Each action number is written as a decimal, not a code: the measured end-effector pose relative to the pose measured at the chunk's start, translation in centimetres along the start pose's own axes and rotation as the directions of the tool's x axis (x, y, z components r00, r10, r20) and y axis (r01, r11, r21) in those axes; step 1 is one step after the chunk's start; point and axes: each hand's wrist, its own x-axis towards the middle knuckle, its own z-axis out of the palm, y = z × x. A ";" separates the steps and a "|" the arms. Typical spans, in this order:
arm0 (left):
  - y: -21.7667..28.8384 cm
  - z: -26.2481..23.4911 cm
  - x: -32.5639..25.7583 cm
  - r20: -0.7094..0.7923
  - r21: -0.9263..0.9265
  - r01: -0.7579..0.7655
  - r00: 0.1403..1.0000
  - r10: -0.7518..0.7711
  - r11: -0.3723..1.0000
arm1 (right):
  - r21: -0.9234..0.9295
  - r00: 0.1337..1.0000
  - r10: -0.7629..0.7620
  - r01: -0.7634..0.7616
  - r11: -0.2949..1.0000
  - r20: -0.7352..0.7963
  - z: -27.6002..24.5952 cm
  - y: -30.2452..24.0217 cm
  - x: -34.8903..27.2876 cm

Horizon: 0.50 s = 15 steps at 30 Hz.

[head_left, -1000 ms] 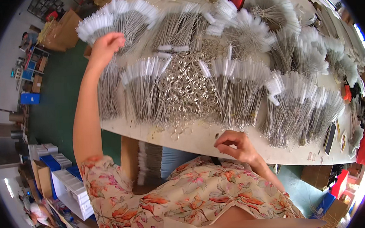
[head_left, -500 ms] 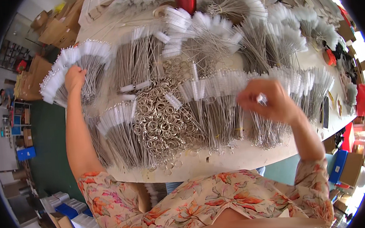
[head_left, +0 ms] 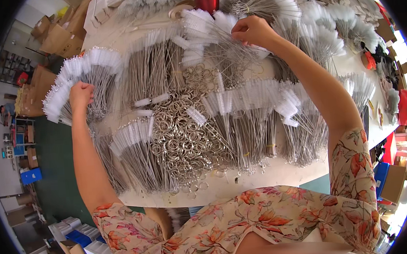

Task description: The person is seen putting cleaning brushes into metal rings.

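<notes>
My left hand (head_left: 81,95) is at the far left, its fingers curled in against a fanned bundle of white-bristled wire brushes (head_left: 98,63). What the fingertips hold there is hidden. My right hand (head_left: 255,31) reaches to the far middle, thumb and fingers pinched together over a loose pile of wire brushes (head_left: 202,27). Whether a stem is between them is too small to tell. Several loose brushes (head_left: 288,108) lie across the right part of the front row of brushes (head_left: 243,99). Between the front bundles spreads a heap of metal rings (head_left: 183,133).
A red metal cup (head_left: 207,0) stands at the back beside a roll of tape (head_left: 181,10). More brush bundles (head_left: 321,36) cover the far right of the white table (head_left: 212,188). Cardboard boxes (head_left: 63,38) are stacked beyond the left edge. Another person (head_left: 7,111) is far off left.
My right hand has gone from the right front row to the far middle pile. Loose brushes now lie where it was. My left hand has shifted slightly toward me.
</notes>
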 end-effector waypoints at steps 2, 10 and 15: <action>-0.7 -0.1 -0.5 0.036 -0.216 0.040 0.999 -0.034 0.976 | 0.161 0.995 -0.021 0.036 0.986 -0.094 -0.8 0.0 -0.8; -5.5 -0.8 0.6 -0.325 -0.249 -0.292 0.923 0.204 0.924 | 0.402 0.927 -0.057 0.215 0.890 -0.371 -9.2 1.6 -3.8; 3.3 3.9 -3.2 -0.322 -0.437 -0.341 0.923 0.209 0.833 | -0.278 0.970 -0.061 -0.007 0.960 -0.236 -7.9 6.0 -6.1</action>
